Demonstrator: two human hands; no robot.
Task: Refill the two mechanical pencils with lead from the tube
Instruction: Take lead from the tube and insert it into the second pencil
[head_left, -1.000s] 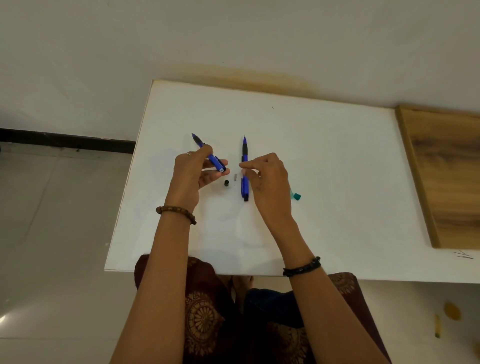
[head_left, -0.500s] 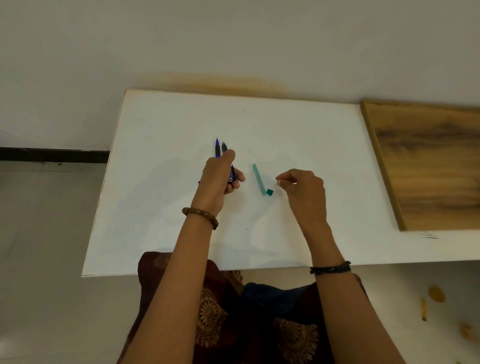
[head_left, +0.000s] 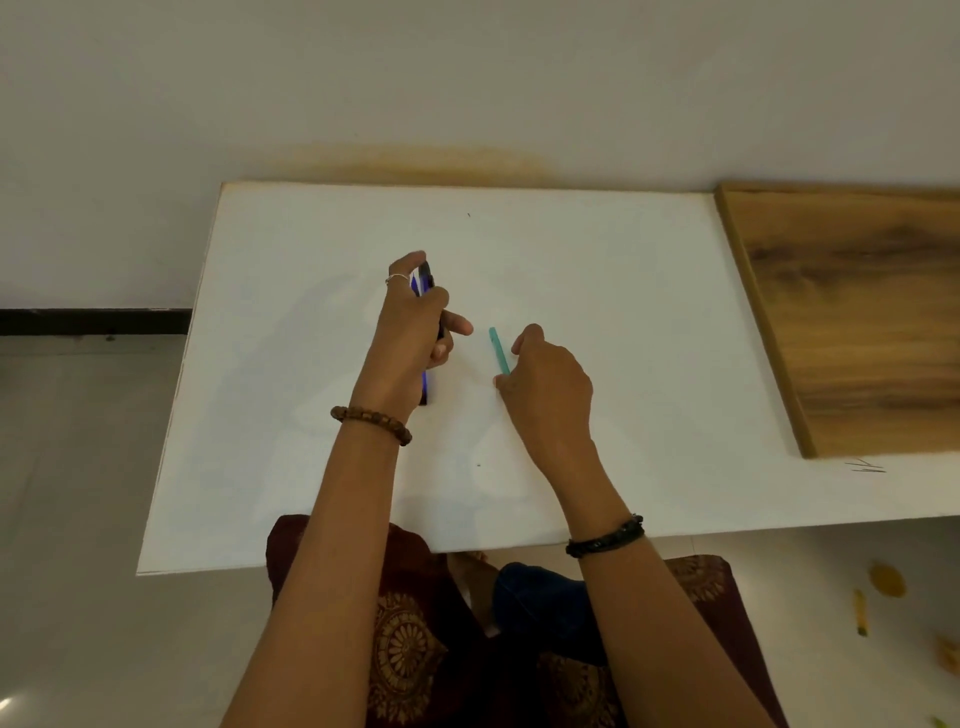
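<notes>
My left hand is closed around a blue mechanical pencil whose dark tip pokes out above my fingers. A second blue pencil shows below my palm; most of both barrels is hidden by the hand. The teal lead tube lies on the white table, slanting away from me. My right hand is over the tube's near end with thumb and fingers closed on it, so the cap end is covered.
A wooden board lies on the table's right side. A few short pencil marks sit near its front corner. The wall runs just behind the table. Yellow scraps lie on the floor at right.
My left hand gathered both pencils and lifted their tips. My right hand left the pencil, swung to the right, then came back left onto the near end of the teal tube.
</notes>
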